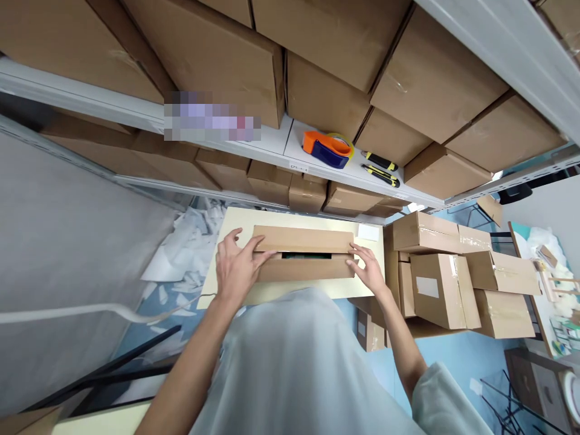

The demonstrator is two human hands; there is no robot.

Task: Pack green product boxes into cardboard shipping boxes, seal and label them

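Note:
A long, low cardboard box [303,238] lies on the cream tabletop [247,217] in front of me. Its two long top flaps are folded almost flat, and a gap stays between them. Something dark shows through that gap, too little of it to name. At the box's left end my left hand [238,266] has its fingers spread, thumb and fingertips touching the flaps. My right hand [368,269] is at the right end, fingers apart, fingertips on the edges of both flaps. Neither hand is closed around the box.
A white slip [368,232] lies at the table's back right. On the shelf [272,145] above are an orange and blue tape dispenser [328,150] and two yellow-black utility knives [380,168]. Stacked cartons [446,290] stand to the right. Crumpled white paper [174,248] covers floor at left.

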